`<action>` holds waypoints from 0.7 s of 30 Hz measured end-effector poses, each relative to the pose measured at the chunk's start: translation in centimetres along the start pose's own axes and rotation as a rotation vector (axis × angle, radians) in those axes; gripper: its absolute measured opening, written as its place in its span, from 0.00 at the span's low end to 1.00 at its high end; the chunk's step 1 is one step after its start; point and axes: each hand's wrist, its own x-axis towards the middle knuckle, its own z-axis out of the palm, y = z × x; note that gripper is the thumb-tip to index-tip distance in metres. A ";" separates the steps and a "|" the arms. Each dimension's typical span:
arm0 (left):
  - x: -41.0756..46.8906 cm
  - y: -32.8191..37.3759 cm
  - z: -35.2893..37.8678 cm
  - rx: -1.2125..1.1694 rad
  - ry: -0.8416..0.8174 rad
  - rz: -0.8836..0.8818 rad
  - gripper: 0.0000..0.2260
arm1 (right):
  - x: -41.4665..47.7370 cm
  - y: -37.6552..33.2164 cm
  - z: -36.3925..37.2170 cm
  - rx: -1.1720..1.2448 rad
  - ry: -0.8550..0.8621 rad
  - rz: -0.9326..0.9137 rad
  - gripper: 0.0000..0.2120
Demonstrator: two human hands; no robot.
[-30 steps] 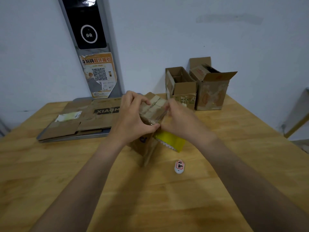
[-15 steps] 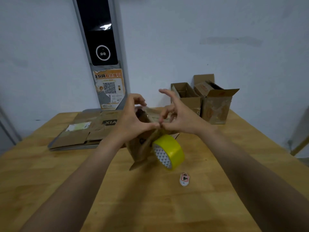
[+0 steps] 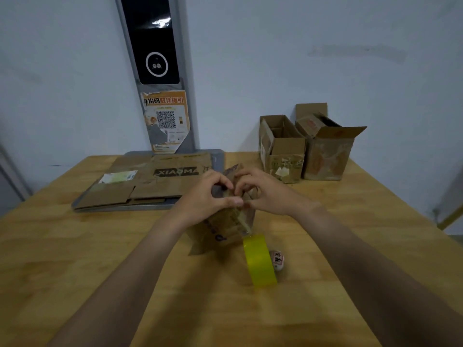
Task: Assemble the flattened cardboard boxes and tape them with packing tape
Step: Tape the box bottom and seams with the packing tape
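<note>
Cardboard box (image 3: pixel 223 229), small and worn, is held at the middle of the wooden table (image 3: pixel 75 259) and gripped at its top by both hands. The left hand (image 3: pixel 208 196) is curled round the left of the top edge, the right hand (image 3: pixel 270 194) round the right, with the thumbs almost meeting. A yellow tape roll (image 3: pixel 259 261) is stood on edge just near-right of the box, a small white tag (image 3: pixel 277 260) just beside it. Flattened cardboard (image 3: pixel 160 181) is laid on a grey tray (image 3: pixel 218 159) at far left. Two open boxes (image 3: pixel 283 151) are set at far right.
</note>
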 end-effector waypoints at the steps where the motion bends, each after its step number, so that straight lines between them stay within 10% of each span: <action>1: -0.5 -0.3 -0.3 0.013 -0.044 -0.003 0.25 | -0.1 -0.1 0.2 0.009 0.011 -0.005 0.10; 4: -1.8 -1.5 -0.8 0.026 -0.048 -0.009 0.37 | -0.5 -0.5 0.2 0.023 -0.007 -0.009 0.15; 13: -1.7 -4.7 -1.9 -0.197 0.074 -0.066 0.21 | 0.2 -1.8 -0.5 -0.217 -0.299 -0.038 0.54; 21: -0.1 -5.4 -3.4 -0.171 0.092 -0.042 0.15 | 4.0 -2.2 1.1 -0.329 -0.085 -0.269 0.57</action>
